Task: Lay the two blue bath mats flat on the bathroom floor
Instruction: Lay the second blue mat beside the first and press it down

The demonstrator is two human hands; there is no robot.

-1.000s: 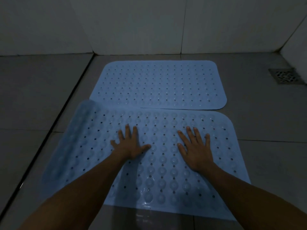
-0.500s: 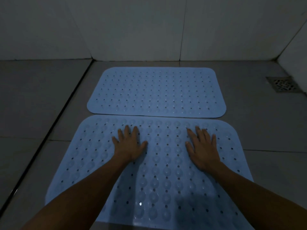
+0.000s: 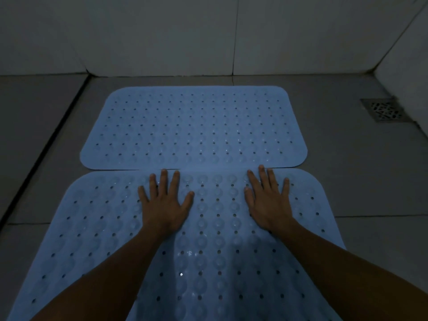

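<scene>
Pressing near mat (image 3: pixel 208 251) w/ both hands, far edge touching 2nd mat (image 3: pixel 194 126)

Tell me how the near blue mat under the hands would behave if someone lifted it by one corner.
The near mat would probably flop and drape, not stay stiff: it looks thin and lies flush on the floor. Its bumpy, glossy, perforated surface suggests soft rubber or plastic, likely light. It may cling slightly rather than slide; the left hand and right hand press it flat.
</scene>
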